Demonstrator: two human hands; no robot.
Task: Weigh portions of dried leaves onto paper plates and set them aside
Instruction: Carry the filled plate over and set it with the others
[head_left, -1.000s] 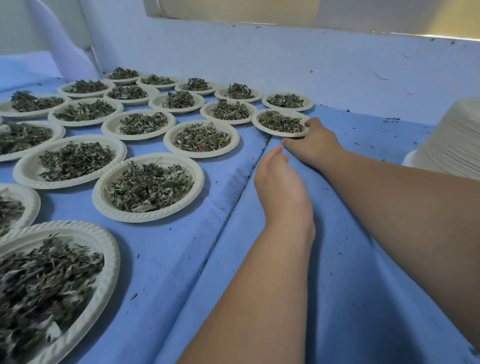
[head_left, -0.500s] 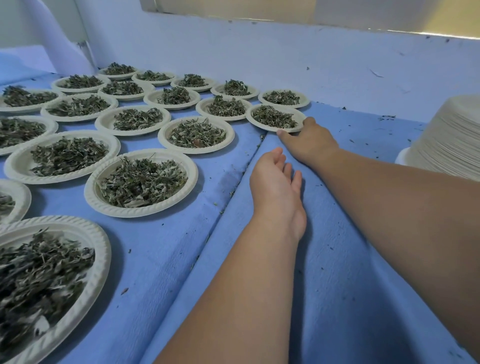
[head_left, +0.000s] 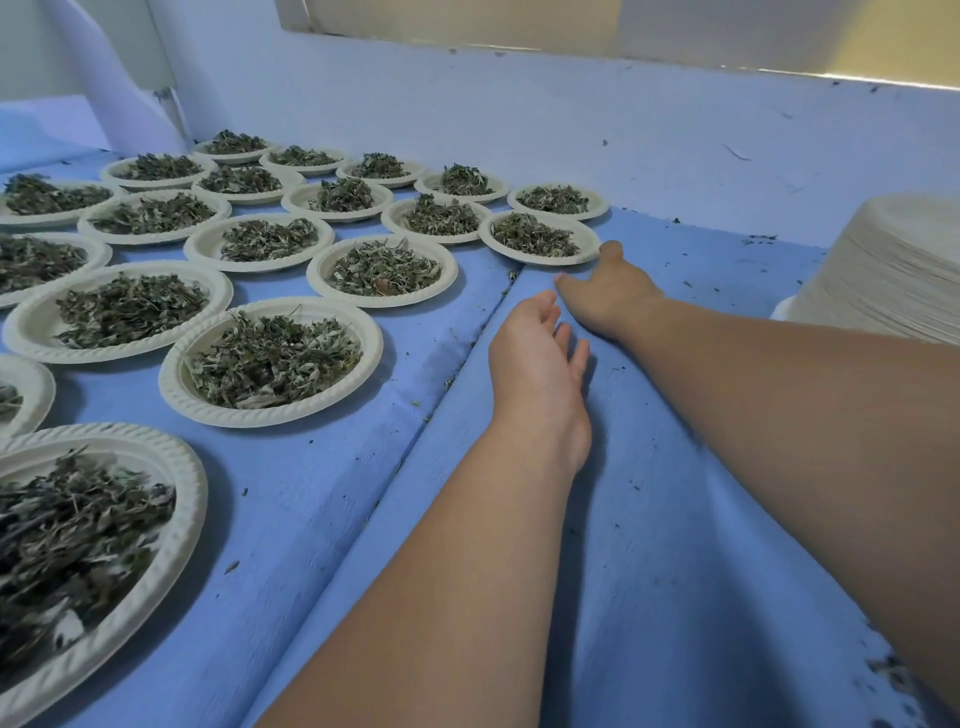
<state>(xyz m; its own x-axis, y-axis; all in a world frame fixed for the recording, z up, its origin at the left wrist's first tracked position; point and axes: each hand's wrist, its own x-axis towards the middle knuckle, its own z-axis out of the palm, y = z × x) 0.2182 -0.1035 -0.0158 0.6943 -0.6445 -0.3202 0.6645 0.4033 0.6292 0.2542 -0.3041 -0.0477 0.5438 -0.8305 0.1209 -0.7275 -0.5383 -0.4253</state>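
Several cream paper plates heaped with dried green leaves cover the left and far part of the blue cloth (head_left: 675, 519). The rightmost filled plate (head_left: 540, 254) lies at the far middle. My right hand (head_left: 605, 296) is stretched out just below that plate's rim, fingers spread and relaxed, with its thumb close to the rim. It holds nothing. My left hand (head_left: 540, 364) hovers or rests edge-on over the cloth behind the right hand, its fingers straight and empty. A nearer plate of leaves (head_left: 270, 410) sits to the left of my left forearm.
A tall stack of unused paper plates (head_left: 883, 270) stands at the right edge. A pale wall (head_left: 571, 130) closes off the far side. A seam (head_left: 457, 374) in the cloth runs diagonally beside my left arm. Leaf crumbs are scattered on the cloth.
My right hand has drawn back a little from the far plate's rim, with its fingers now spread. My left hand has opened and pulled slightly toward me.
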